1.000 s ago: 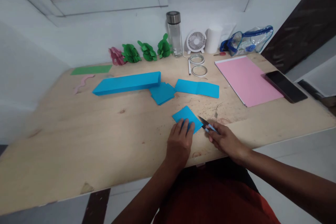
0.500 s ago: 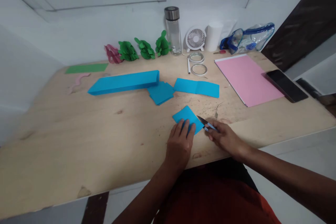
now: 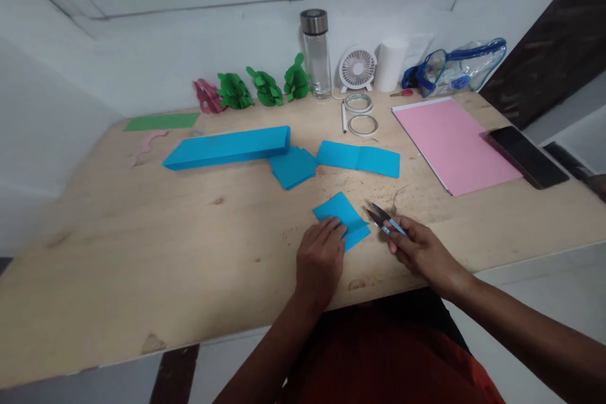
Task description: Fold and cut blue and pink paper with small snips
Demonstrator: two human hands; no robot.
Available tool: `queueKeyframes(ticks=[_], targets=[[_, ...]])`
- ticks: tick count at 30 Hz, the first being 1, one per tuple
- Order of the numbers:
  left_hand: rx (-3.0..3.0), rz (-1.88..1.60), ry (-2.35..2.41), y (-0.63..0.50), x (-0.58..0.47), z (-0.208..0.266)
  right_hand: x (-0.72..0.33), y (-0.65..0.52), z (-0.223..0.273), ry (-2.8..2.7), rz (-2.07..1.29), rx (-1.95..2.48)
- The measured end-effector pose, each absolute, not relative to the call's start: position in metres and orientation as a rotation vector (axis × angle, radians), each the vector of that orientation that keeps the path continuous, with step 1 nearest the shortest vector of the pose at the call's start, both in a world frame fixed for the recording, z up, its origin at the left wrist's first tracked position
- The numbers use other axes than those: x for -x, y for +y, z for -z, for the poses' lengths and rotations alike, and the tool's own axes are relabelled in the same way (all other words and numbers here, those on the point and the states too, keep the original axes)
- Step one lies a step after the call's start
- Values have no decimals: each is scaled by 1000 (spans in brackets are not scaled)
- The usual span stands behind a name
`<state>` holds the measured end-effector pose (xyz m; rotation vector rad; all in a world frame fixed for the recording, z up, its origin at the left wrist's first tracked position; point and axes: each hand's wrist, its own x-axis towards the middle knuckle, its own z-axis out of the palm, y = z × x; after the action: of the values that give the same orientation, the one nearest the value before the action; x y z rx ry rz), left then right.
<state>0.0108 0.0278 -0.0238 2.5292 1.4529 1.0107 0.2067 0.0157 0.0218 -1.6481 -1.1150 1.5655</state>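
Note:
In my right hand point(image 3: 416, 252) is a pair of thread snips point(image 3: 392, 226) with dark blades and blue-white handles. The blades stand apart, just right of a small blue paper piece point(image 3: 341, 205) on the table. My left hand point(image 3: 322, 259) grips that paper from its near left side, fingers close together on top of it and thumb hidden. The paper's right side is split into two flaps at a fold or cut. Beyond it lie a stack of blue squares point(image 3: 293, 169), a folded blue strip point(image 3: 357, 158) and a long folded blue paper point(image 3: 227, 148).
Pink sheets point(image 3: 457, 145) and a phone point(image 3: 528, 156) lie to the right. Along the wall stand green paper shapes point(image 3: 267, 89), a glass bottle point(image 3: 317, 57), a small fan point(image 3: 358, 68) and a clear pouch point(image 3: 468, 66). Tape rolls point(image 3: 362, 125) and a pen point(image 3: 344, 118) are in front.
The snips have moved right, off the paper's edge, and their blades have spread. The paper's right side now shows separate flaps. My left hand's fingers have drawn closer together.

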Motion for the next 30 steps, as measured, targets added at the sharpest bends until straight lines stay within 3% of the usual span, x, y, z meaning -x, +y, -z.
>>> queueKeyframes(ticks=[7, 30], targets=[[-2187, -1061, 1555, 34, -10, 16, -207, 7, -26, -1063, -1705, 1583], [-2277, -1061, 1490, 33, -9, 21, -199, 31, -20, -1013, -1742, 1558]])
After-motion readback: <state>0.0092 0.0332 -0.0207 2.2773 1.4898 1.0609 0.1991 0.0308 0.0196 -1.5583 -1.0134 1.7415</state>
